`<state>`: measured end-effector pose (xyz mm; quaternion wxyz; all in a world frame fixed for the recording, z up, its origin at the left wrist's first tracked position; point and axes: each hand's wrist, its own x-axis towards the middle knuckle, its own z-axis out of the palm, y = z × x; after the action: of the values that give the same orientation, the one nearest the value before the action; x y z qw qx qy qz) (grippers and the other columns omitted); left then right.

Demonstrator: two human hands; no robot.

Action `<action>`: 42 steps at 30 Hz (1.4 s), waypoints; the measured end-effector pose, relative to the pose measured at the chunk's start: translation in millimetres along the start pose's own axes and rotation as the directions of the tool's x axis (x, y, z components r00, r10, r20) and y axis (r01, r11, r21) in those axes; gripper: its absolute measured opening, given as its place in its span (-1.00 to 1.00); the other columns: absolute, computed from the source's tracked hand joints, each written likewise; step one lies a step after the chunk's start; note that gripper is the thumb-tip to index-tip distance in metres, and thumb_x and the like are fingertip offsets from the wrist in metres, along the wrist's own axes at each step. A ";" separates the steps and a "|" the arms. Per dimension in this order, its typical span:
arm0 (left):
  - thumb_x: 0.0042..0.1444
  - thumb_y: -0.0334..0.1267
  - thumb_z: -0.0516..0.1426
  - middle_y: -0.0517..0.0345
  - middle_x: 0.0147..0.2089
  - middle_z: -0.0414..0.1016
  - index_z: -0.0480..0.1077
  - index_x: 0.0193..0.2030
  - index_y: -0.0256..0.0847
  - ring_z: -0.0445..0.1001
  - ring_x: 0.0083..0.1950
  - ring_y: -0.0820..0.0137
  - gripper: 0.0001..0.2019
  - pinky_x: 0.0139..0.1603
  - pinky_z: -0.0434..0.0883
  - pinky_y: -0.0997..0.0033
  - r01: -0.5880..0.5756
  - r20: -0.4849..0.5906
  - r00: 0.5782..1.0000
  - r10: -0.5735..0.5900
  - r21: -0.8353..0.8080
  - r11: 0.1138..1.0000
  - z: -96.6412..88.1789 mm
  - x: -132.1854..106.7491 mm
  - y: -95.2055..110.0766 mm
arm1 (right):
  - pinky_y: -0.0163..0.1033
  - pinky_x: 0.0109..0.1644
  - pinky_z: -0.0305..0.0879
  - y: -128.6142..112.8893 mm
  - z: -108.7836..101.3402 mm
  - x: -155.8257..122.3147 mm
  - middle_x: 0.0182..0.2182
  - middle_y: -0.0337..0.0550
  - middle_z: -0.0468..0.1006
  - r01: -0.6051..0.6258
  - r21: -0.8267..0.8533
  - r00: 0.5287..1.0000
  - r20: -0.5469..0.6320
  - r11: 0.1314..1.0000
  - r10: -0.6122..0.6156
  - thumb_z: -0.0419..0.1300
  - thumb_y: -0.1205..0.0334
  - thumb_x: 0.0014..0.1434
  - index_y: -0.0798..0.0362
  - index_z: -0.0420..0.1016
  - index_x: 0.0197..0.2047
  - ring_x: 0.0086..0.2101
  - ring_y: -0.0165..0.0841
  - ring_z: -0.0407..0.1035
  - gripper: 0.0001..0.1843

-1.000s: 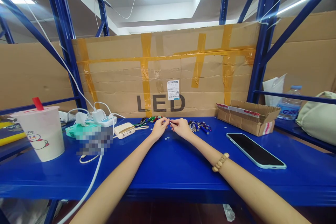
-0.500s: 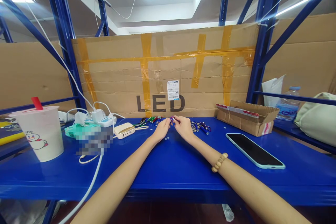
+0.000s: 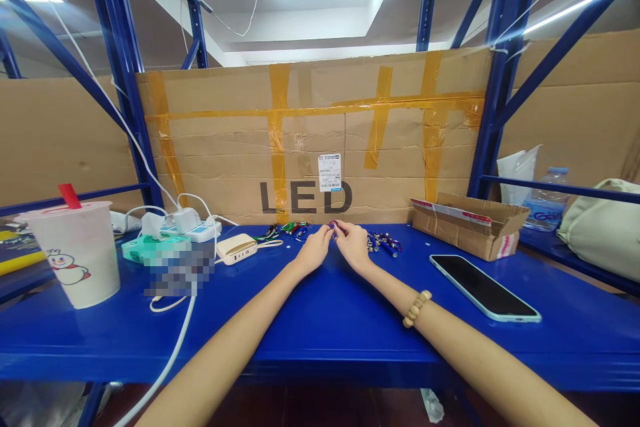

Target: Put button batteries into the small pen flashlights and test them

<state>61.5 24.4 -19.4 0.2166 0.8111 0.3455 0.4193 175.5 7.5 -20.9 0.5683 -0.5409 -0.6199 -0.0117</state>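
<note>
My left hand and my right hand meet near the back of the blue shelf, fingers closed in a pinch. Between their fingertips is a small shiny purple metal piece, perhaps a carabiner; the fingers cover most of it. Left of my left hand lies a pile of small green, red and blue metal clips. Close by my right hand is another pile of blue and purple metal pieces with silvery parts.
On the left stand a paper cup, a white power bank, a green tissue pack and cables. A phone and an open cardboard box lie on the right. A tall cardboard sheet closes off the back.
My left hand has shifted slightly right, nearer my right hand. The purple piece has turned a little between the fingertips.
</note>
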 end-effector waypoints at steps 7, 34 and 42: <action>0.14 0.03 -0.15 0.42 -0.64 -0.09 0.14 -0.35 -0.17 -0.13 -0.74 0.66 -0.69 -0.70 -0.13 0.65 0.397 0.327 0.909 -0.259 -0.493 0.774 -8.3 -3.3 16.4 | -0.33 -0.43 0.17 -4.8 -5.5 -1.1 -0.51 -0.10 0.51 0.145 -0.039 0.989 -0.037 0.989 -0.147 -0.06 0.27 0.11 0.09 0.51 -0.40 -0.50 -0.37 0.34 -0.69; 0.11 0.12 -0.22 0.05 -0.32 0.47 0.36 -0.43 -0.14 0.40 -0.21 0.21 -0.51 -0.26 0.25 0.31 0.359 -0.188 0.927 -0.325 0.188 0.914 -11.9 -5.8 3.5 | -0.32 -0.45 0.26 0.1 -9.0 6.6 -0.64 -0.22 0.47 0.131 0.048 0.871 0.472 0.990 -0.138 -0.04 0.23 0.13 0.12 0.48 -0.41 -0.62 -0.41 0.33 -0.71; 0.15 0.00 -0.18 0.17 -0.40 0.41 0.27 -0.45 -0.14 0.37 -0.30 0.33 -0.64 -0.29 0.22 0.40 0.290 -0.107 0.956 -0.273 0.214 0.933 -12.3 -4.2 -2.8 | -0.35 -0.45 0.24 5.1 -12.6 6.4 -0.60 -0.21 0.49 0.175 0.032 0.834 0.526 0.984 -0.166 -0.01 0.17 0.14 0.12 0.46 -0.47 -0.63 -0.44 0.34 -0.69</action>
<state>48.5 23.9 -16.6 0.1668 0.7563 0.5118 0.3718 189.2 5.9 -14.9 0.3687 -0.4710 -0.7973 0.0807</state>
